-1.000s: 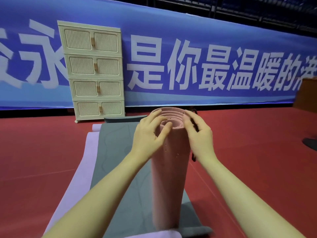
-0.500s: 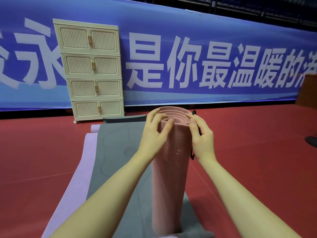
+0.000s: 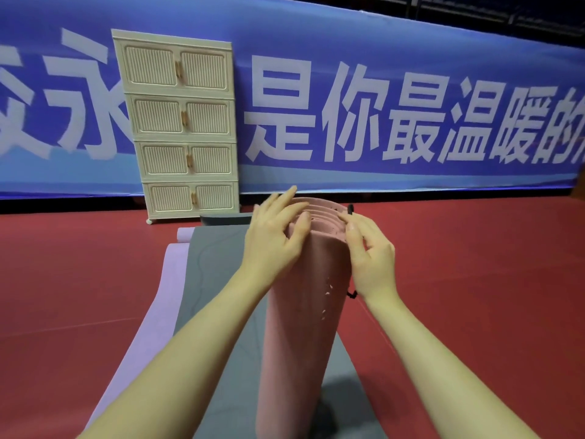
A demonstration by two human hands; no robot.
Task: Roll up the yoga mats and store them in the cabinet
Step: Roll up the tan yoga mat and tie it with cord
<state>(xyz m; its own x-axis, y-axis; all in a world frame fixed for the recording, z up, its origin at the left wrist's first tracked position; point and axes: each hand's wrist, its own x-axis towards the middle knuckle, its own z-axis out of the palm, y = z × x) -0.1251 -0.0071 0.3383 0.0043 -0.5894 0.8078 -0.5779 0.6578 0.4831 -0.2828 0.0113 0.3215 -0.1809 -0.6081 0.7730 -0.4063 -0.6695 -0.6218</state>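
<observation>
A rolled pink yoga mat [image 3: 297, 337] stands on end in front of me, its spiral top showing. My left hand [image 3: 272, 239] grips the top rim from the left, thumb on the coils and fingers raised. My right hand [image 3: 370, 258] pinches the rim from the right. A black strap [image 3: 349, 210] hangs behind the roll. Under it, a grey mat [image 3: 215, 280] lies flat on a lilac mat [image 3: 164, 299]. The cream cabinet [image 3: 180, 122], with all doors closed, stands at the banner.
Red floor [image 3: 474, 280] spreads on both sides. A blue banner [image 3: 380, 115] with white characters runs across the back. A dark rolled mat end [image 3: 221, 219] lies beyond the grey mat, near the cabinet's foot.
My view has come closer to the roll. Both hands shifted slightly on the top rim; the left fingers lifted higher. The roll stays upright.
</observation>
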